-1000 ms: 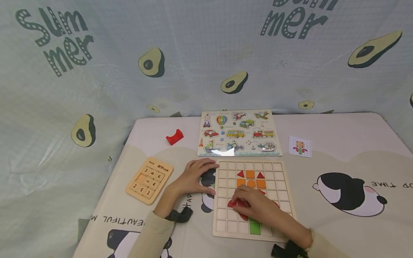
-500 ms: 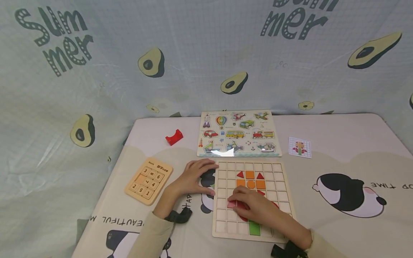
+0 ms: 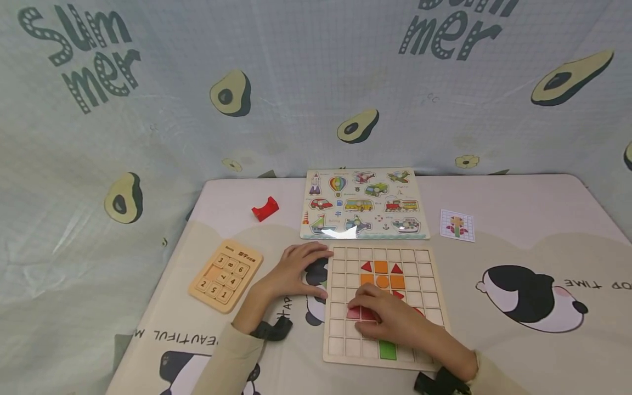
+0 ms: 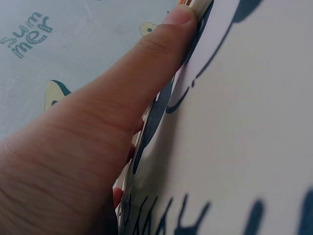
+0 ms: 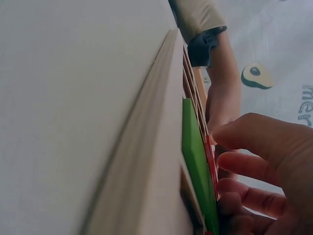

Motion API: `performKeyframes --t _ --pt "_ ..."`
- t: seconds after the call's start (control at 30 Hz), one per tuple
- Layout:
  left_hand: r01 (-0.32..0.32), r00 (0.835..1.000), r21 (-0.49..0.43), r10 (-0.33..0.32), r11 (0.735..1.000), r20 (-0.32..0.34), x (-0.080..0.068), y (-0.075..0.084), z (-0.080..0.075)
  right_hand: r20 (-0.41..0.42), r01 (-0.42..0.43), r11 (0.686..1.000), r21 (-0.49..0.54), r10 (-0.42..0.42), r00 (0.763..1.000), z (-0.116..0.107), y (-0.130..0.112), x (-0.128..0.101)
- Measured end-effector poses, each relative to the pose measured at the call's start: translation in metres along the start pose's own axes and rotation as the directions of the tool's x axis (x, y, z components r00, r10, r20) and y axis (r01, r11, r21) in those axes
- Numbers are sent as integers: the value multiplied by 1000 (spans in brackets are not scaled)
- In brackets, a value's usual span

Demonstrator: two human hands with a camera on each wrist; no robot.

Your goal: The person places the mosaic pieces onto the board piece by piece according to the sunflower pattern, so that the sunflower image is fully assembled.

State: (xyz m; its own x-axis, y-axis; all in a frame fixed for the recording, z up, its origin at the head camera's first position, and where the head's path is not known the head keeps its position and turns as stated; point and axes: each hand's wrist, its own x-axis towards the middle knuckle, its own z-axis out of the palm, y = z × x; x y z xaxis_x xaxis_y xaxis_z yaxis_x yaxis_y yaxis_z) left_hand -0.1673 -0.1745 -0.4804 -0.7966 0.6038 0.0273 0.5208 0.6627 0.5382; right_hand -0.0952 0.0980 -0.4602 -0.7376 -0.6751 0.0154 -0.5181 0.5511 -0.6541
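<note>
A wooden grid board point(image 3: 424, 269) lies near the table's front and carries orange squares point(image 3: 381, 267), small red triangles and a green bar point(image 3: 387, 349). My right hand point(image 3: 390, 321) lies over the board's middle, its curled fingers and thumb pinching a red piece point(image 3: 356, 314) that sits flat in the cells. The right wrist view shows those curled fingers point(image 5: 254, 142) beside the green bar point(image 5: 195, 161). My left hand point(image 3: 296, 269) rests with straight fingers against the board's left edge. In the left wrist view its thumb point(image 4: 146, 63) lies along that edge.
A vehicle peg puzzle point(image 3: 364, 204) lies just behind the board. A number slide puzzle point(image 3: 225, 275) is to the left, a red arch block point(image 3: 265, 209) at the back left, a small pattern card point(image 3: 457, 225) at the back right. An avocado-print backdrop surrounds the table.
The red piece, rounded and tilted under my right fingers a second ago, now lies flat in the grid. My left hand has stayed at the board's edge.
</note>
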Motion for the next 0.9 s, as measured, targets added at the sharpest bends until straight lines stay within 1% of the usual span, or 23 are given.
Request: performKeyframes --t 0.1,0.17,0.27,0.33,0.43,0.53,0.7,0.83,0.9 --pt "2 1000 2 -2 1000 2 -1 0 0 -1 -12 1000 10 12 1000 -1 0 -1" --pt "0 1000 5 0 1000 1 -2 0 0 -13 -5 1000 27 5 1000 -2 1 -2" --pt "3 1000 3 -3 1000 -2 -3 0 1 -48 35 997 72 -31 998 -3 5 -4" --pt "8 1000 -1 -8 1000 -5 -4 0 1 -79 70 994 90 -63 995 -3 8 -5" --pt "19 1000 -5 -19 1000 -8 -6 0 1 -108 99 989 108 -87 990 -4 12 -8" --pt "22 1000 -5 -22 1000 -14 -7 0 1 -118 111 988 107 -98 988 -8 16 -11" --pt "14 1000 -13 -14 1000 -11 -7 0 2 -159 134 986 96 -118 980 -11 23 -21" --pt "10 1000 -34 -9 999 15 -8 0 10 -215 117 990 85 -96 972 -12 30 -34" --pt "19 999 -43 -17 999 35 -10 1 14 -230 110 991 77 -89 969 -14 33 -40"
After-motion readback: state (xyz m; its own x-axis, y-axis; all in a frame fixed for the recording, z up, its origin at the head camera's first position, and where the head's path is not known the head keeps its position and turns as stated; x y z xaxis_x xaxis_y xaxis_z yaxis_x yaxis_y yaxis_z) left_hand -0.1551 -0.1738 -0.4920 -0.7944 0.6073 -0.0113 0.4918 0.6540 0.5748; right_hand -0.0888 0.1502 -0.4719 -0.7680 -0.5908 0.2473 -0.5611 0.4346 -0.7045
